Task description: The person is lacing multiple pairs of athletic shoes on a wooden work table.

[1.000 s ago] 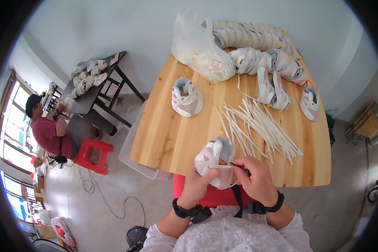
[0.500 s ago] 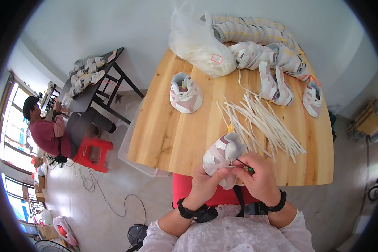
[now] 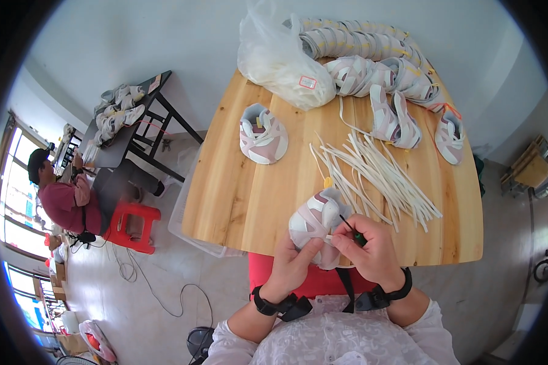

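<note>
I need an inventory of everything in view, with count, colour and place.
Held shoe upper: 1, white and pink, between hands
Tool: 1, green handle, dark shaft, right hand
Lone shoe upper: 1, white and pink, wooden table's left
Strips: many, white, wooden table's middle
Plastic bag: 1, translucent white, wooden table's back
Other shoe uppers: many, mostly pale, wooden table's back and right
Wooden table: 1, light brown, centre
Black table: 1, black, left
Pile: 1, pale, on black table
Stool: 1, red, near other person
Other person: 1, maroon top, left
Left hand: 1, bare, on held shoe upper
Right hand: 1, bare, around tool
</note>
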A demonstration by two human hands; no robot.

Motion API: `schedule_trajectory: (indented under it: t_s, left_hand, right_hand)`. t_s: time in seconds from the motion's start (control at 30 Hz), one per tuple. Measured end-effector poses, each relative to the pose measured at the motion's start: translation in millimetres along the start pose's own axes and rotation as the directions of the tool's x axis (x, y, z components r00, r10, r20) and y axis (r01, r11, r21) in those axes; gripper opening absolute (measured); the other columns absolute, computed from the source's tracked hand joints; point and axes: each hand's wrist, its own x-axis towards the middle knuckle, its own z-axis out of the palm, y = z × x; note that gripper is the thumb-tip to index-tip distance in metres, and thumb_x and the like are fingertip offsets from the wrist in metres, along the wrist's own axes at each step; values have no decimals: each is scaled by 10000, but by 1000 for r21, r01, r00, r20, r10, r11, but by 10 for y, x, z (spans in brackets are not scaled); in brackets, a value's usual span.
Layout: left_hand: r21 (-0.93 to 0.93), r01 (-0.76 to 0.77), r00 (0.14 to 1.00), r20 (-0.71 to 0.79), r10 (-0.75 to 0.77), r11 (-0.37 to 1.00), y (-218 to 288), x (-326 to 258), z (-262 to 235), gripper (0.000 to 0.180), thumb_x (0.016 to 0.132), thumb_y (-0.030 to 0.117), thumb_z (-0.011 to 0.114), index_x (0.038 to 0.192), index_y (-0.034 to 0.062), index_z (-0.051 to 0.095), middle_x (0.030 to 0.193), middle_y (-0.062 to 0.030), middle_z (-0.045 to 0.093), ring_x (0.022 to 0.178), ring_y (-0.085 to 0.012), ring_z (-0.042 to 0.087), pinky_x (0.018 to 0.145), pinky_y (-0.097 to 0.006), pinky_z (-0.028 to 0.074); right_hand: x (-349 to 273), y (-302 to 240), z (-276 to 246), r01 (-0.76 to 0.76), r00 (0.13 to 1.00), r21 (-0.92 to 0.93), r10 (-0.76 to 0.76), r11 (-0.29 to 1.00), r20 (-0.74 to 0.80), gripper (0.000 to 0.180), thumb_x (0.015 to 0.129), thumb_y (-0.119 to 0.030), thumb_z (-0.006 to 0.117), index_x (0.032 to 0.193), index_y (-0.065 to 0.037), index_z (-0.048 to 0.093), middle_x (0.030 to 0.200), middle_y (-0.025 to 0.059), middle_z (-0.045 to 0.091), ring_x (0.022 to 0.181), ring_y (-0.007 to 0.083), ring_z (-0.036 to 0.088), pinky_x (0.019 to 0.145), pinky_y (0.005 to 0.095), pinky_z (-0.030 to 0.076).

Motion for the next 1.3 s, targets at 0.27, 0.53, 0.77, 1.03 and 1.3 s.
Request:
schedule_trajectory:
  t_s: [0.27, 0.53, 0.77, 1.03, 1.3]
  left_hand:
    - [-21, -3, 999, -37, 2, 1000, 10, 0, 36, 327, 927, 68, 595, 1237, 1, 516, 1132, -52, 620, 1020, -118, 581, 872, -281, 481]
    - [-12, -7, 999, -31, 7, 1000, 29, -12, 61, 293, 922, 67, 598, 1201, -5, 545, 1098, -48, 632, 989, -105, 589, 843, -270, 487]
    - [-5, -18, 999, -44, 18, 1000, 22, -58, 69, 281, 904, 62, 612, 1172, -9, 566, 1052, -42, 646, 929, -97, 605, 792, -257, 498]
    - [87, -50, 993, -104, 59, 995, 55, -67, 137, 218, 889, 49, 613, 1095, -22, 613, 994, -49, 671, 885, -99, 620, 763, -253, 507]
    - [204, -32, 973, -218, 78, 978, 89, -43, 16, 211, 894, 68, 604, 1086, -18, 619, 973, -46, 673, 868, -101, 619, 743, -256, 502]
  right_hand:
    - [-3, 106, 108, 24, 996, 7, -24, 1000, -80, 122, 842, -97, 667, 811, -2, 597, 686, -10, 572, 613, 41, 470, 541, 215, 388]
    - [-31, 83, 140, 34, 993, -65, -41, 997, -107, 134, 824, -112, 668, 826, 3, 599, 701, 97, 611, 570, 173, 560, 517, 292, 428]
    - [-53, 58, 123, 94, 988, -104, -105, 990, -111, 132, 818, -104, 665, 810, 3, 587, 702, 108, 605, 578, 211, 577, 531, 306, 444]
    - [-120, 90, 164, 123, 983, -141, -140, 982, -119, 136, 812, -107, 672, 847, -6, 587, 735, 116, 595, 622, 245, 583, 559, 322, 456]
    - [-131, -60, 61, 345, 855, -451, -474, 823, -211, 155, 805, -78, 670, 953, -65, 625, 819, 89, 586, 638, 265, 581, 523, 341, 454]
